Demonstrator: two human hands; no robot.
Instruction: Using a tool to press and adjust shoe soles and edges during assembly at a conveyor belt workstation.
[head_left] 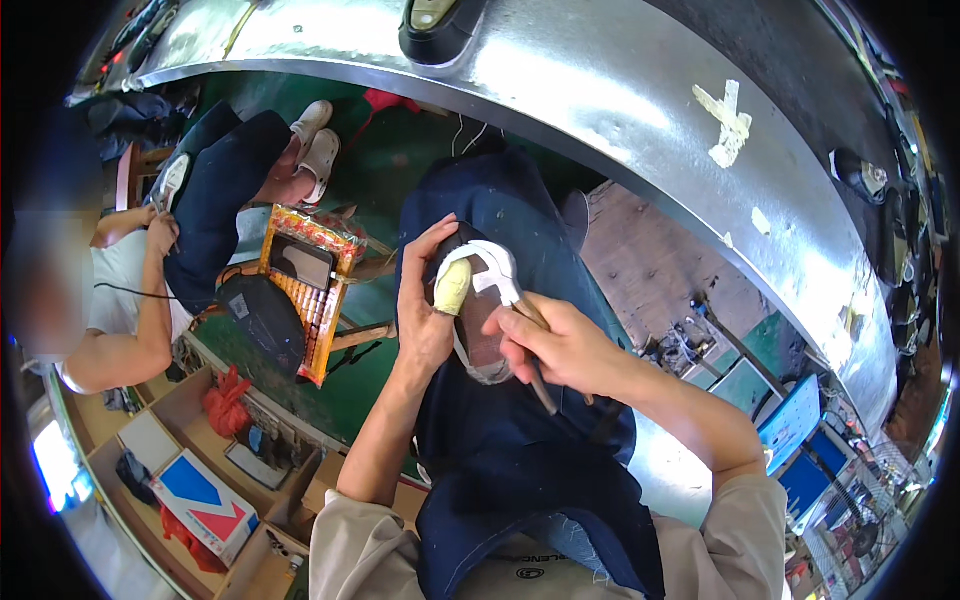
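Two hands at work on our lap: left hand (425,320) wraps the shoe (482,310), thumb in a yellow guard, fingers closed round its side. Right hand (560,345) pinches a wooden-handled tool (540,385) against the shoe's sole. Shoe rests on our dark apron (520,450). Wooden compartments (180,420) lower left hold a red bag (227,400) and a blue-red box (205,505).

A broad curved sheet-metal bench (600,90) arcs across the top, catching bright glare. Beneath it lies a green floor (380,160). Wooden shelf compartments (170,430) run along the lower left, and bare wooden boards (650,260) show right of centre.
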